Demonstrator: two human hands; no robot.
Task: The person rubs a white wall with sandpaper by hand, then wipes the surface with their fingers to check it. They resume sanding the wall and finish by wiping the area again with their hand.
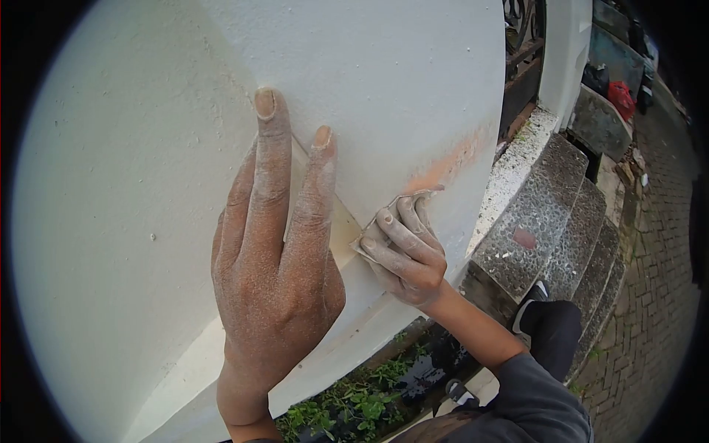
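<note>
My left hand (275,273) lies flat against a white plastered wall (133,148), fingers spread and pointing up, dusted with white powder. My right hand (402,251) presses a folded piece of sandpaper (402,201) against the wall, near a groove that runs diagonally across the surface. Just above the sandpaper an orange-pink patch (450,164) shows through the white coat near the wall's corner.
Dark pebbled stone steps (546,221) descend to the right of the wall. A brick-paved path (657,310) runs beyond them. Green weeds (354,402) grow at the wall's foot. My shoe (528,306) rests on a step. A dark iron gate (524,52) stands behind.
</note>
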